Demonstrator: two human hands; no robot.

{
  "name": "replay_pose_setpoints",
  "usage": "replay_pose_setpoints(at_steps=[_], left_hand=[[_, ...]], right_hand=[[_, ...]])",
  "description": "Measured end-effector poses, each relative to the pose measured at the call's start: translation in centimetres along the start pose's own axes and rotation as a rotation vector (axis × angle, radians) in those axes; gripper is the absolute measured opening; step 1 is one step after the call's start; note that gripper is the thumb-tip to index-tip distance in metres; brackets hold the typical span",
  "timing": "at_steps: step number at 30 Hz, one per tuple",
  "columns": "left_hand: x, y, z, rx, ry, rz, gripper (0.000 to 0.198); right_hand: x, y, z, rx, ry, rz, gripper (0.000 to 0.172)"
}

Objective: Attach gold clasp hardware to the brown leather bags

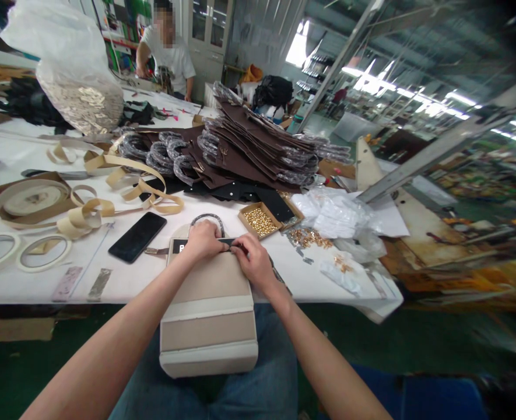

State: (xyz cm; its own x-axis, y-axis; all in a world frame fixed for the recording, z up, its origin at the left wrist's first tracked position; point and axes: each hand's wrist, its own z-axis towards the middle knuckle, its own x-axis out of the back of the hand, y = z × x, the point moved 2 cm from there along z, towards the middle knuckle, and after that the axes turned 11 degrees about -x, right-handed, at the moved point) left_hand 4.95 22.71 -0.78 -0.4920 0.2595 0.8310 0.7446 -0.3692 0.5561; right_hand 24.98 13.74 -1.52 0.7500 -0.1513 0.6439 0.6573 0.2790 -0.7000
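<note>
A beige and cream handbag (pixel 209 318) lies over the table's front edge and my lap, its wrapped handle (pixel 206 218) pointing away from me. My left hand (pixel 203 240) is closed on the bag's top edge, over a dark strip. My right hand (pixel 253 259) pinches the same top edge just to the right, fingertips meeting those of the left. What sits between the fingertips is too small to make out.
A black phone (pixel 137 236) lies left of the bag. A small box of gold studs (pixel 260 220) stands behind it, with loose metal parts (pixel 305 238) and plastic bags (pixel 332 213). Brown bag panels (pixel 258 146) are stacked behind. Tape rolls (pixel 30 201) lie left. A person (pixel 165 49) sits at the far end.
</note>
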Motion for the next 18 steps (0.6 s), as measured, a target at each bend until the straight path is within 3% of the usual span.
replay_pose_setpoints(at_steps=[6,18], left_hand=[[0.05,0.12,-0.01,0.004,-0.002,-0.005,0.029],[0.01,0.01,-0.01,-0.010,0.005,-0.009,0.030]], right_hand=[[0.34,0.40,-0.74,0.080,-0.040,0.021,0.015],[0.71,0.28,0.03,0.094,-0.174,0.010,0.023]])
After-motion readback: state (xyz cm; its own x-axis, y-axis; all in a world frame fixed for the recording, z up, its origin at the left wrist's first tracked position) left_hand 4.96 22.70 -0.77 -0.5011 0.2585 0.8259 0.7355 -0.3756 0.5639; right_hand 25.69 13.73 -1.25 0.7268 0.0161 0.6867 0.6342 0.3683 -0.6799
